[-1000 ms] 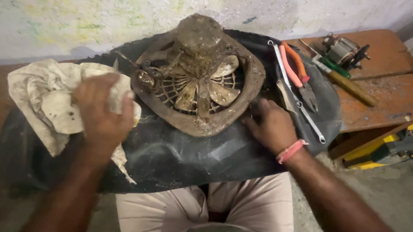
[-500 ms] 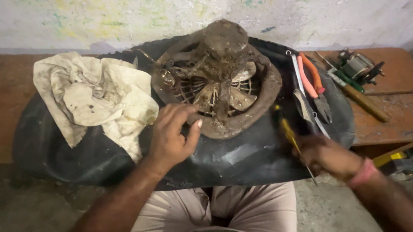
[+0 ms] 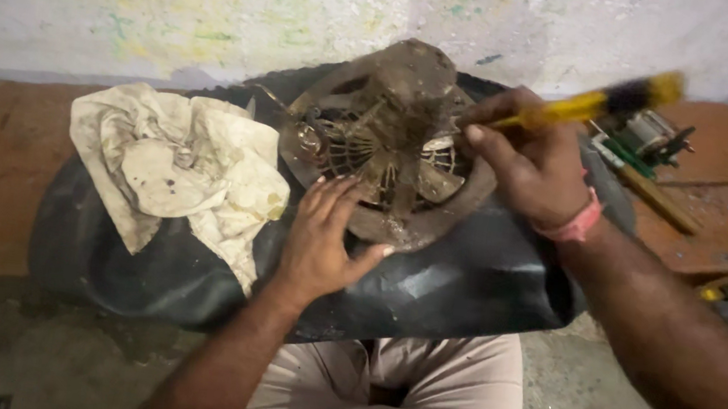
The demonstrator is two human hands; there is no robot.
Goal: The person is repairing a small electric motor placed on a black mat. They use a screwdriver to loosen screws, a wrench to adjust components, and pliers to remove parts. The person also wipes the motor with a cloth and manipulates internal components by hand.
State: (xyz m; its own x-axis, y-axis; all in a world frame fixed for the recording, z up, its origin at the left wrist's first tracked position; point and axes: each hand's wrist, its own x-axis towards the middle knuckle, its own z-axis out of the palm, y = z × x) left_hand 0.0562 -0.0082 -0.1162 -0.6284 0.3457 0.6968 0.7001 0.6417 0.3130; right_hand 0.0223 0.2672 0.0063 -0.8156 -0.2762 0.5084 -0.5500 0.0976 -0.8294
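One blurred screwdriver [image 3: 588, 101], tip hidden.

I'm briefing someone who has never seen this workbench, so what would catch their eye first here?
First, the grimy round fan assembly, caked brown with dirt, sitting at centre on a black rubber sheet. The left hand rests on its near rim, while the right hand holds a yellow-handled tool, blurred, against its right side. A stained, crumpled pale rag lies on the sheet to the left.
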